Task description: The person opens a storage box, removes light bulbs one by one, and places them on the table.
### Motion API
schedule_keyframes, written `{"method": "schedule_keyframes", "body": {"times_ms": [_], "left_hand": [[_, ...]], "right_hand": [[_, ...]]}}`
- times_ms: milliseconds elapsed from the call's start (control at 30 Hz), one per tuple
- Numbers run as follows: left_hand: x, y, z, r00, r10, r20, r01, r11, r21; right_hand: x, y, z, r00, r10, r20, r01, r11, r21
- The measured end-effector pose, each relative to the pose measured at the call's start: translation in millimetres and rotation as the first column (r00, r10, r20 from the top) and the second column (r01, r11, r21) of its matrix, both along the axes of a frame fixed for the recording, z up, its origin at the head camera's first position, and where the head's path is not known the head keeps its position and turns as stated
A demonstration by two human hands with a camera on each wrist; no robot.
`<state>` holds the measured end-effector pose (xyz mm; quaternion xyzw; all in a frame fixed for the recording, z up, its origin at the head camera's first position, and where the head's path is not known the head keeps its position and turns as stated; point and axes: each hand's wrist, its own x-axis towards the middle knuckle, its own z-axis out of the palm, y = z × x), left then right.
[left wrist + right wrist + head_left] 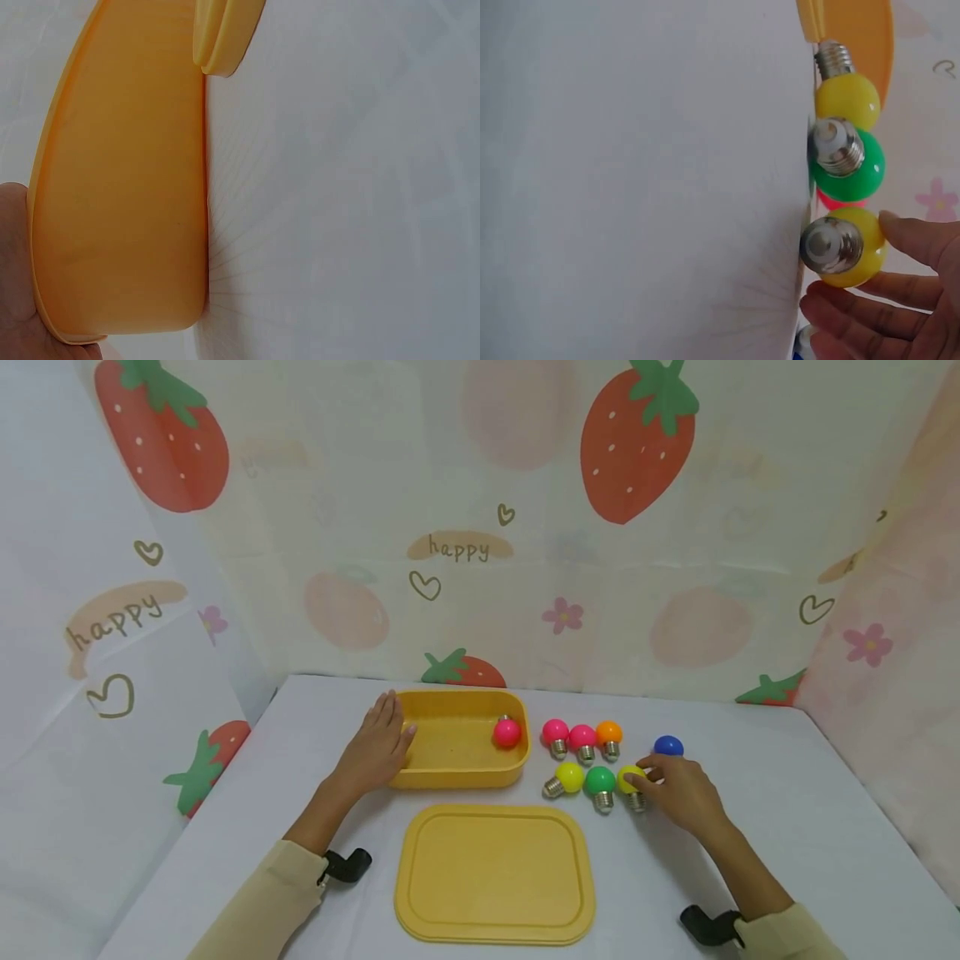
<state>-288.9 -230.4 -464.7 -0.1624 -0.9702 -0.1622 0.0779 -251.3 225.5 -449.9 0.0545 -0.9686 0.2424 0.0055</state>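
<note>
A yellow open box (450,779) stands at the back of the table with one pink light bulb (507,732) inside it. My left hand (377,745) rests on the box's left end, fingers straight along the rim and thumb over its inner side; the left wrist view shows that hand (30,300) at the box edge. With thumb and fingers, my right hand (684,793) pinches a yellow light bulb (866,255), the rightmost of the front row. Its metal base points toward me. Beside it lie a green bulb (600,780) and another yellow bulb (569,777).
Behind these are two pink bulbs (556,732) and an orange bulb (609,732). A blue bulb (668,746), partly hidden, lies just beyond my right hand. The flat yellow lid (495,874) lies in front of the box. Printed cloth (465,627) hangs around the white table.
</note>
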Motion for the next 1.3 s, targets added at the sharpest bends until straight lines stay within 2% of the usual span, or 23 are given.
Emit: {"method": "schedule_keyframes", "body": {"times_ms": [333,600,900,1300], "left_hand": [[-1.3,0.6,-2.2,1.000,-0.002,0.006,0.002,1.000,0.006],[-0.8,1.0,-0.7,1.000,0.000,0.005,0.000,1.000,0.007],[-0.3,1.0,1.4,1.000,0.001,0.007,-0.001,1.000,0.008],[0.2,0.0,1.1,1.000,-0.001,0.012,0.000,1.000,0.002]], "right_hand": [[-0.9,-3.0,1.6,0.999,-0.027,0.035,0.026,1.000,0.012],[8.3,-6.9,18.9,0.998,-0.018,-0.061,0.023,0.996,0.084],[13.4,-14.0,41.9,0.989,0.031,-0.143,-0.017,0.995,0.097],[11.6,-31.4,54.8,0.988,0.068,-0.136,-0.053,0.993,0.106]]}}
